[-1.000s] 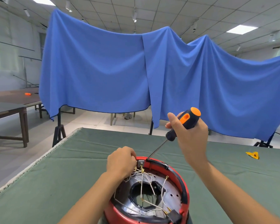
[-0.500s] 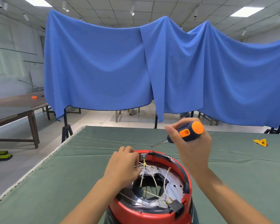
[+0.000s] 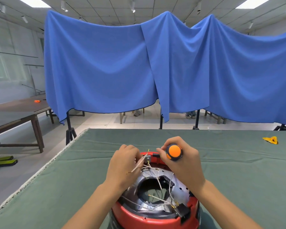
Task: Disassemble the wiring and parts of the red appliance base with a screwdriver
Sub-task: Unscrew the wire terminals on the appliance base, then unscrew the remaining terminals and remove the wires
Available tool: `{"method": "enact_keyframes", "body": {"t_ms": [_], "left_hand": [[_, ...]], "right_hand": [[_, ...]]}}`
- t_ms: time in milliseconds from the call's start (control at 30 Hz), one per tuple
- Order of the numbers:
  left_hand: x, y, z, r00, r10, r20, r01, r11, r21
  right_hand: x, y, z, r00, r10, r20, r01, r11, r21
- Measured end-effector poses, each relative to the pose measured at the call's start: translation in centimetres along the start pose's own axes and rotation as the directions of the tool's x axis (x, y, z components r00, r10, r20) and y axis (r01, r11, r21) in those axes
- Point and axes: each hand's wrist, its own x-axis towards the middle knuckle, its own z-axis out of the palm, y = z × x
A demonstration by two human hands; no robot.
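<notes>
While hands (image 3: pixel 183 162) grip, no readable writing.

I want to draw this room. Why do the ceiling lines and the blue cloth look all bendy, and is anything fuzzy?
Head view: the wide lens bows the ceiling lines and the blue cloth; light is even, shadows soft; the wire by the left hand is smeared; the screwdriver in the right hand looks fairly sharp.

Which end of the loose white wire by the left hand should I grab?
Judging by its pose, pinch the white wire on its straight free length near the left hand, coming from the left; rightward it runs into the tangle at the small grey block.
</notes>
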Motion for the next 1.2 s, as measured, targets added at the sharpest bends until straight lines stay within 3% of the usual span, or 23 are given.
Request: {"method": "enact_keyframes", "body": {"t_ms": [133,267,500,667,867,1000,1100,1200], "left_hand": [[0.9,1.7,-0.8,0.976,-0.156,-0.151,0.106,0.950,-0.294],[2.0,3.9,-0.4,0.938,-0.107,-0.328,0.031,0.973,-0.229],[2.1,4.0,1.0,0.866,0.136,-0.481,-0.177,0.983,-0.040],[1.7,3.7,0.8,0.820,0.188,-0.540,-0.200,0.979,0.038],[1.4,4.0,1.0,0.924,0.172,-0.342,-0.192,0.981,-0.026],[1.2,3.9,1.5,0.969,0.096,-0.226,-0.114,0.991,-0.068],[1.3,3.4,2.4,0.995,0.085,-0.061,-0.087,0.996,-0.032],[1.5,2.7,3.5,0.982,0.130,0.136,-0.136,0.990,0.037]], "right_hand": [[0.3,0.0,0.1,0.999,0.037,-0.014,-0.038,0.999,-0.039],[1.3,0.0,-0.5,0.983,0.171,0.065,-0.172,0.985,0.018],[4.6,-1.9,-1.7,0.927,0.315,0.204,-0.347,0.927,0.145],[5.3,-2.7,-0.8,0.823,0.406,0.397,-0.420,0.906,-0.057],[5.1,-2.5,-1.2,0.807,0.507,0.304,-0.458,0.861,-0.219],[6.3,-1.4,-3.7,0.791,0.542,0.284,-0.477,0.837,-0.268],[7.0,0.2,-5.9,0.783,0.577,0.232,-0.494,0.804,-0.331],[6.9,2.3,-7.7,0.711,0.660,0.244,-0.518,0.726,-0.453]]}}
